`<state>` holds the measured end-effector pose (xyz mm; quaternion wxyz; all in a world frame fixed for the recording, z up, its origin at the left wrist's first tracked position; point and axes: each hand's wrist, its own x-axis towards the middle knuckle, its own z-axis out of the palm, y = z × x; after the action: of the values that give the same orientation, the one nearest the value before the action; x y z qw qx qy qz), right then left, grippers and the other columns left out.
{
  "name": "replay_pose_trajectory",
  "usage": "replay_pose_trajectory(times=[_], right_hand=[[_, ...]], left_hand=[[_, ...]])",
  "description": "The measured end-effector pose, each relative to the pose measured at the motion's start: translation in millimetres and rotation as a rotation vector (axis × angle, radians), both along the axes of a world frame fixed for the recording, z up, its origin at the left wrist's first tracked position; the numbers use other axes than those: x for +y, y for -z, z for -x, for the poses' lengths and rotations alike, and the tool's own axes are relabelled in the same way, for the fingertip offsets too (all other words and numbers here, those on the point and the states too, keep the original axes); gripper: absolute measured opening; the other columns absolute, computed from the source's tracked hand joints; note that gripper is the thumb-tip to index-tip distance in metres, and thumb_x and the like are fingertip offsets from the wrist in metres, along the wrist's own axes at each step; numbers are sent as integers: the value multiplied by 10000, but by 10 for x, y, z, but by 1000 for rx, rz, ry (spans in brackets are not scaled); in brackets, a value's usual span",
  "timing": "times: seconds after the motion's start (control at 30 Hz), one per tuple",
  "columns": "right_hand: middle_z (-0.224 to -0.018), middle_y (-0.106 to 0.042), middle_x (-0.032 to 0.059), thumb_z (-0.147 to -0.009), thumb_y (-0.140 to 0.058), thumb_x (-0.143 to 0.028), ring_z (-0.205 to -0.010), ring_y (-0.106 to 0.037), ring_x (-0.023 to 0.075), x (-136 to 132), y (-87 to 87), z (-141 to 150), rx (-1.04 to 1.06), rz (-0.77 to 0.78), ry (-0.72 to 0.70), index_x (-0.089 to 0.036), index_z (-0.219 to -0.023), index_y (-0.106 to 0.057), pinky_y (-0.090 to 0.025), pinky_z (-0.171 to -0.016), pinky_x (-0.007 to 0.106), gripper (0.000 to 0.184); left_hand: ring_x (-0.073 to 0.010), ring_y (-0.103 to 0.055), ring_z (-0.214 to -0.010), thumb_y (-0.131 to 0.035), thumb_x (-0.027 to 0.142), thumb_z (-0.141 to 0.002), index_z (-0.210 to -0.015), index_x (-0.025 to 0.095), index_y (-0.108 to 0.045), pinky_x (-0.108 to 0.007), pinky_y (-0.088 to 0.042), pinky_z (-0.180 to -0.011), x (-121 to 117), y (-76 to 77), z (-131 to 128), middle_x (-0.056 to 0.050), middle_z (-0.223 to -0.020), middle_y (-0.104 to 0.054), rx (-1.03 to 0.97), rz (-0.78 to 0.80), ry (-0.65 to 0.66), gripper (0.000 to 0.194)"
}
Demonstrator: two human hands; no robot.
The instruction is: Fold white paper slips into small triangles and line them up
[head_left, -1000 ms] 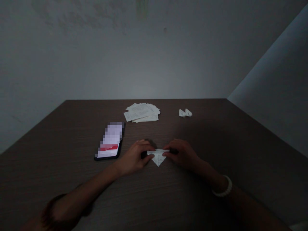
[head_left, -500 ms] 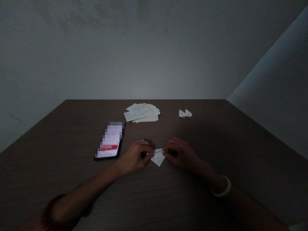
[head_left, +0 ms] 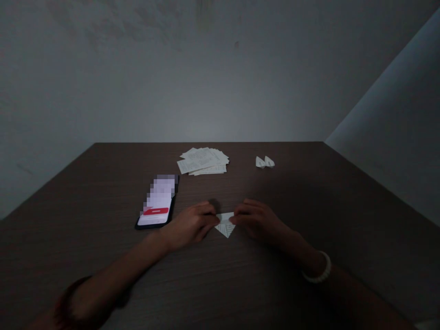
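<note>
A small folded piece of printed paper (head_left: 226,228) lies on the brown table, its lower point toward me and a crease across its middle. My left hand (head_left: 193,224) is closed on its left side, thumb and fingers pinching the edge. On the opposite side my right hand (head_left: 258,221) pinches the paper's right edge, with its fingers curled. Both fingertips cover the side corners of the paper. A pale bracelet (head_left: 320,270) circles my right wrist.
A phone (head_left: 157,204) with a lit screen lies left of my left hand. Farther back is a spread pile of printed paper slips (head_left: 203,161). A folded paper bow shape (head_left: 265,162) sits at the back right. The table (head_left: 113,183) meets a grey wall (head_left: 206,82).
My thumbs have come down closer to the paper's middle, and the raised fold between them now looks flatter. Phone, pile and bow shape stay where they were.
</note>
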<state>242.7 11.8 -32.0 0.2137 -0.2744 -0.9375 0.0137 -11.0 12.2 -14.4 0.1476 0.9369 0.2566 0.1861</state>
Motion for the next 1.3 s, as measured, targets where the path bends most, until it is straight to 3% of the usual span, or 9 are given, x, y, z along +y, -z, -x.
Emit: replay_pose_trajectory(times=[0.27, 0.5, 0.7, 0.9, 1.1, 1.3], right_hand=[[-960, -646, 53, -909, -529, -138, -854, -519, 178, -2, -60, 7, -89, -7, -21, -224, -1019, -677, -431, -719, 289, 203], [-966, -635, 58, -926, -511, -159, -860, -514, 178, -22, -85, 25, -86, 23, -14, -229, -1028, -671, -431, -711, 290, 203], [-1041, -605, 63, -831, -572, -72, -893, -510, 191, -34, -78, 41, -145, -3, -25, -256, -1157, -620, -422, -777, 321, 377], [-1031, -593, 63, -809, -565, -57, -906, -499, 203, -44, -112, 62, -180, 0, -8, -267, -1163, -615, -409, -789, 336, 415], [-993, -597, 57, -878, -521, -107, -865, -509, 189, -80, -118, 38, -130, 21, 38, -265, -1122, -643, -407, -743, 328, 315], [-977, -598, 63, -824, -578, -145, -884, -517, 194, -108, -110, -41, -37, 86, 71, -232, -1036, -682, -421, -743, 330, 252]], left_hand=[[-187, -581, -827, -443, 132, -927, -985, 157, -679, -321, -491, -705, -28, -109, 25, -74, -900, -604, 109, -59, 33, 245], [-191, -582, -833, -442, 127, -923, -980, 155, -670, -325, -496, -712, -36, -109, 26, -74, -902, -600, 126, -84, 37, 236], [-188, -581, -824, -432, 119, -917, -1013, 150, -650, -310, -496, -676, -54, -127, 12, -76, -914, -595, 154, -119, 19, 240], [-211, -584, -861, -458, 126, -870, -1013, 153, -666, -327, -502, -676, -74, -117, 29, -90, -932, -597, 129, -115, 39, 255], [-239, -574, -939, -495, 158, -831, -1104, 172, -652, -350, -511, -702, -70, -38, 80, -99, -1034, -577, 112, -91, -17, 315], [-232, -572, -926, -519, 170, -812, -1097, 195, -672, -348, -512, -710, -50, -14, 99, -88, -1013, -575, 93, -74, -32, 325]])
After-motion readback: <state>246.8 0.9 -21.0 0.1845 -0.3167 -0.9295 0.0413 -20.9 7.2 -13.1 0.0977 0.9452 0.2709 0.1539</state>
